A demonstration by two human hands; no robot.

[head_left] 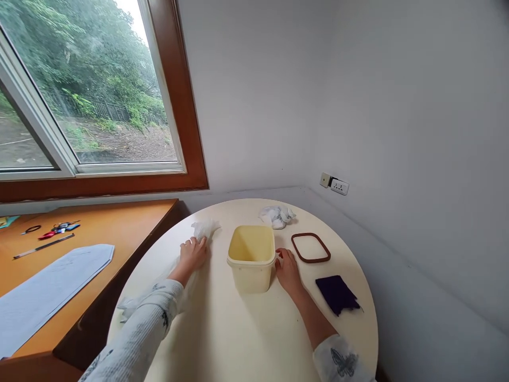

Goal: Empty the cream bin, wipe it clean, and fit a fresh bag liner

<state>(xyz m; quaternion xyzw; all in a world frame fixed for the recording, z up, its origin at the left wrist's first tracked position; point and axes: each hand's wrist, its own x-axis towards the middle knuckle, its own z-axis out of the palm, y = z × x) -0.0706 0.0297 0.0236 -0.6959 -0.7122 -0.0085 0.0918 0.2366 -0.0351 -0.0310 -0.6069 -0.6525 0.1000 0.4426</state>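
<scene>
A pale yellow plastic tub [251,276], without a lid, stands upright in the middle of the round cream table. My left hand [194,253] is on a thin, see-through plastic bag [205,228] to the left of the tub, its fingers curled onto the film. More of that bag lies under my forearm, partly hidden. Close by the tub's right wall, my right hand [288,270] rests with loosely bent fingers and nothing visible in them; whether the fingertips touch the tub is unclear. A brown rounded-square ring [312,260] lies flat beyond my right hand.
On the round table [238,339] are a crumpled white plastic bag [277,216] at the back and a dark purple cloth [338,294] at the right. The wooden desk [131,223] holds paper sheets [59,297], a pen [43,246] and keys [61,228]. Walls stand behind and right.
</scene>
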